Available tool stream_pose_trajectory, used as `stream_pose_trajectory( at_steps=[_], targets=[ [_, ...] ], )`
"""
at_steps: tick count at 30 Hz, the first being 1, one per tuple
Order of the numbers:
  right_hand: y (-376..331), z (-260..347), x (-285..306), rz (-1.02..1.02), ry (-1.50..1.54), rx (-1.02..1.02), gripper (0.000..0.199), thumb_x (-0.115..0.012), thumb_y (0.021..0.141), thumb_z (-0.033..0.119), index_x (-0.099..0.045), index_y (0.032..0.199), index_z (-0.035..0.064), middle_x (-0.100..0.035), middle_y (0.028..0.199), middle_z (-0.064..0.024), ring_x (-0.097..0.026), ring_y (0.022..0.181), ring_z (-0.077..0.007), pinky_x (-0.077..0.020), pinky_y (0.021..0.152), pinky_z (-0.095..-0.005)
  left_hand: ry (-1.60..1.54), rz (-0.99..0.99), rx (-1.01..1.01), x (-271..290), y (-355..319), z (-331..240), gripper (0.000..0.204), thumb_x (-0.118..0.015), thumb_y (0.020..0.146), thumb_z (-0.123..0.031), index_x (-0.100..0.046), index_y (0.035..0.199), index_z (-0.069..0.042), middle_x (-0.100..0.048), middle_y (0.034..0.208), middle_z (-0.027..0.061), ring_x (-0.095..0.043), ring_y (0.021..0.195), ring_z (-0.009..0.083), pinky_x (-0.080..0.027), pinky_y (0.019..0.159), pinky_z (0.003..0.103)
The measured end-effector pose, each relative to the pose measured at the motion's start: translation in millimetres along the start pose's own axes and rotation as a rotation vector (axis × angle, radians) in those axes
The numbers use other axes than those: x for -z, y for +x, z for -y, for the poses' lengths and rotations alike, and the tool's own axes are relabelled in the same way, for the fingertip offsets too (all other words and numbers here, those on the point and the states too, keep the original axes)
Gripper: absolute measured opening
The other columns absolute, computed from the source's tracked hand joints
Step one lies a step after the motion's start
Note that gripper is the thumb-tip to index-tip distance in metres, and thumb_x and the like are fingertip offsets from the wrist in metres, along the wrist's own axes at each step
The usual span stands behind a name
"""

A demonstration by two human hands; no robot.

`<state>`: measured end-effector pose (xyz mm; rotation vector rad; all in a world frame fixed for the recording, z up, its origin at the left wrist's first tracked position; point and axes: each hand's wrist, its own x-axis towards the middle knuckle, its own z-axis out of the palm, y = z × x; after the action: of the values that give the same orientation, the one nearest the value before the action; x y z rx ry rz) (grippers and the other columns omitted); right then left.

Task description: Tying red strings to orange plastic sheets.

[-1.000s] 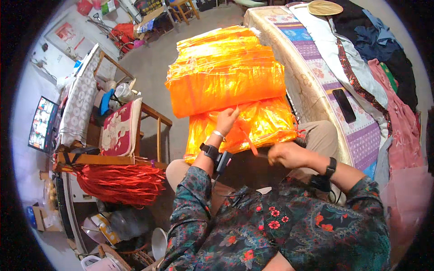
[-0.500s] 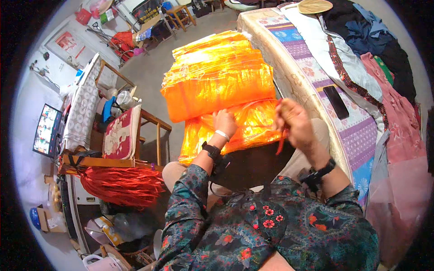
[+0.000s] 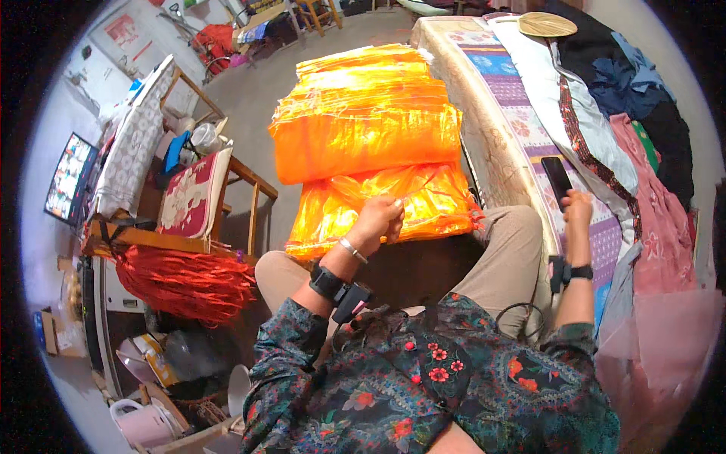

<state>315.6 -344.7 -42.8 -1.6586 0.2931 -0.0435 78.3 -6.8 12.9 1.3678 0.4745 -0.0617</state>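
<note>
A stack of shiny orange plastic bags (image 3: 367,140) lies in front of my knees, the lower part reaching out toward me beneath a folded upper part. My left hand (image 3: 378,221) hovers over the near part of the lower bags, fingers curled into a pinch; what they hold, if anything, is too small to make out. Off to the right, my right hand (image 3: 578,208) is raised beside the bed edge with its fingers bent together, close to a black phone (image 3: 557,178). Its grip shows nothing I can name. Red strips (image 3: 475,215) hang at the bags' right edge.
The bed (image 3: 514,91) on the right carries a patterned cover, clothes and a woven fan (image 3: 547,24). To the left stand a wooden chair with a red cushion (image 3: 193,193), a bundle of red strips (image 3: 185,284) and a screen (image 3: 72,178). A pink bucket (image 3: 144,424) sits lower left.
My right hand has swung right, away from the bags and the red strips, to beside the phone. My left hand has come nearer to me, off the fold.
</note>
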Motion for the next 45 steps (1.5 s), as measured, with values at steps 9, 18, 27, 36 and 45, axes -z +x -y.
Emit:
stream_pose_trajectory(
  at_steps=[9,18,27,36,45],
  targets=[
    [-176,25,-152,1.204,0.278,-0.284,0.015,-0.041,0.088,0.018,-0.049,0.09,0.0056,-0.051,0.059,-0.0029,-0.039,0.042,-0.0047,-0.0281,0.038,-0.0168,0.411,0.281,-0.044,0,-22,61,0.031,-0.04,0.089,-0.03,-0.054,0.08,-0.004,-0.048,0.057,0.0015,-0.046,0.046,0.0099,-0.037,0.041,0.023],
    [-239,28,-148,1.607,-0.034,-0.158,0.017,-0.042,0.088,0.019,-0.05,0.079,0.0074,-0.05,0.061,0.0028,-0.036,0.044,-0.0029,-0.0277,0.039,-0.0163,-0.644,0.574,-0.103,9,-48,52,0.043,-0.032,0.089,-0.039,-0.045,0.113,-0.005,-0.056,0.089,0.0091,-0.055,0.088,0.0214,-0.048,0.071,0.034],
    [-262,8,-111,1.693,-0.225,-0.1,0.013,-0.042,0.087,0.013,-0.051,0.082,0.0059,-0.052,0.069,0.0009,-0.047,0.057,-0.0056,-0.0389,0.051,-0.0198,-0.845,0.346,-0.08,16,-32,34,0.024,-0.038,0.09,-0.027,-0.047,0.082,-0.006,-0.044,0.056,0.001,-0.042,0.046,0.0112,-0.036,0.043,0.023],
    [-246,30,-150,0.969,0.038,0.126,0.015,-0.051,0.084,0.013,-0.056,0.091,0.0015,-0.055,0.073,-0.0006,-0.05,0.062,-0.0054,-0.0413,0.056,-0.0182,-0.133,0.079,-0.082,-7,-53,44,0.019,-0.037,0.09,-0.02,-0.047,0.08,-0.007,-0.039,0.059,-0.0037,-0.036,0.049,0.0058,-0.029,0.044,0.018],
    [-248,36,-153,1.032,0.244,-0.071,0.009,-0.056,0.08,0.008,-0.059,0.086,0.0012,-0.056,0.071,0.0009,-0.048,0.058,-0.0043,-0.0384,0.051,-0.0153,-0.145,0.143,-0.092,-7,-64,48,0.036,-0.03,0.09,-0.042,-0.042,0.095,-0.009,-0.047,0.056,0.0016,-0.042,0.041,0.0089,-0.033,0.036,0.019]
  ],
)
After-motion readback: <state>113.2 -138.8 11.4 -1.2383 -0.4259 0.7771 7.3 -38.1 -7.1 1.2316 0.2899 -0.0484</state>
